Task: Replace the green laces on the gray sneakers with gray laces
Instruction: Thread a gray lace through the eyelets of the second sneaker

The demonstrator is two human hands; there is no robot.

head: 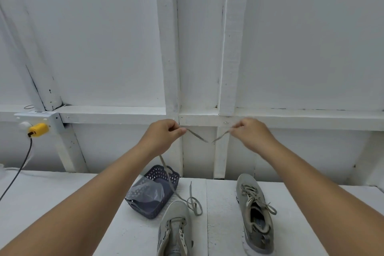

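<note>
Now, hands: both are raised in front of the person, level with each other and apart, with a lace stretched between them.
Left hand: fingers curled, thumb and forefinger pinching the lace near one end of the taut stretch.
Right hand: fingers curled too, pinching the same lace at the other end of that stretch; the fingertips are a little blurred.
Lace between the hands: a flat, pale grayish strip that sags into a shallow V, with a twist at its lowest point.
Lace below the left hand: the rest hangs down from under the left wrist, crosses the basket and ends in loose coils on the table beside the nearer sneaker's toe.
Handling: the lace looks light, limp and flat, so it likely twists easily; holding it close to a tip and keeping it taut should smooth it for threading.
Below the left hand: a dark perforated basket holding a clear plastic bag.
Nearer sneaker: gray, just below the basket, eyelets showing no lace.
Below the right hand: a second gray sneaker, laced, with pale laces whose colour I cannot tell for certain.
Table: white, bearing all of this.
Far left of the left hand: a yellow plug on the wall rail, with a dark cable hanging.
</note>
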